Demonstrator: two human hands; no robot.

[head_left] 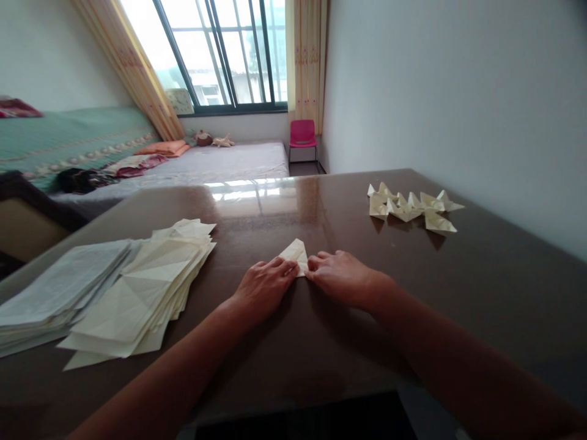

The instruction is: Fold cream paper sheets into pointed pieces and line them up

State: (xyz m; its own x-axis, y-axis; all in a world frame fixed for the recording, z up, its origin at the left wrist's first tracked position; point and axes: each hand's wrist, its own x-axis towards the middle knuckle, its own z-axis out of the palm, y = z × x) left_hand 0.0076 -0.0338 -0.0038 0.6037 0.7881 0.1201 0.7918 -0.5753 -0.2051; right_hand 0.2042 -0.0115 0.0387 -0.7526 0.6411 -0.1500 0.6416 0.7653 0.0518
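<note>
A small folded piece of cream paper [297, 250] lies on the brown table between my hands, its pointed end facing away from me. My left hand [268, 281] rests over the paper's left side, fingers closed and pressing on it. At the right edge, my right hand [342, 276] has its fingers curled together and pinches the lower right corner. My fingers cover part of the near edge. Several folded paper boats [406, 205] stand in a cluster at the far right of the table.
A pile of creased cream sheets [151, 287] lies left of my hands, beside a stack of greyish printed sheets [64, 281]. The glossy table [275, 214] meets a white wall on the right. Beyond it are a bed [238, 162] and a pink chair [302, 133].
</note>
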